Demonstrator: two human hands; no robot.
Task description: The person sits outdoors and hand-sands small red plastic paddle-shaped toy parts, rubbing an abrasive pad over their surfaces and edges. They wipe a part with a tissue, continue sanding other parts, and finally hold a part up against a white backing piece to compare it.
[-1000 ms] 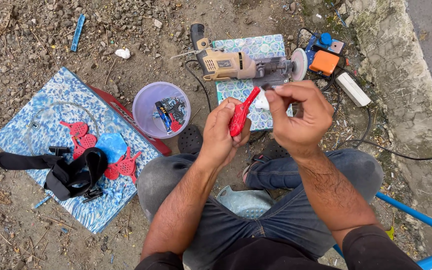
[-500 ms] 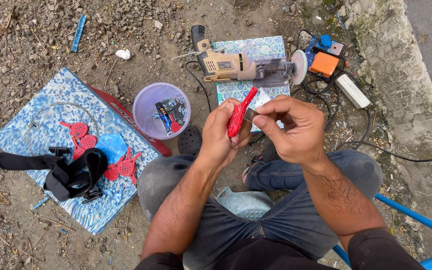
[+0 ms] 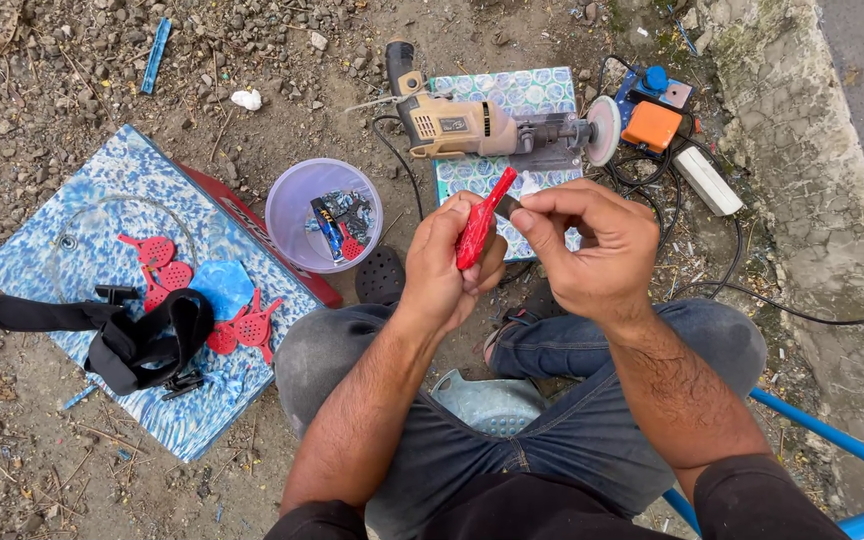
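Bare, stony ground point(image 3: 82, 60) littered with gravel, seen from above; the seated person's knees fill the lower frame. Left hand point(image 3: 447, 265): fingers curled and pressed around the lower part of a red plastic piece point(image 3: 476, 228), which stands tilted, its upper tip rising clear of the fingertips; the gripped end is hidden inside the fist. Right hand point(image 3: 592, 250): thumb and forefinger pinched together just beside the red piece's middle, on a small dark item too concealed to identify; the remaining fingers are folded under. Beyond the fingertips lies a tan power drill point(image 3: 472, 125) fitted with a round disc, resting on a patterned tile point(image 3: 532, 92); its cord runs out of sight behind the hands. To the left of the left knuckles stands a lilac bowl point(image 3: 324, 213) holding small parts, indistinct. Farther left, a blue patterned board point(image 3: 102, 240) carries red perforated pieces point(image 3: 157, 262) and a black strap point(image 3: 122, 335). An orange block point(image 3: 651, 125) lies past the right hand.
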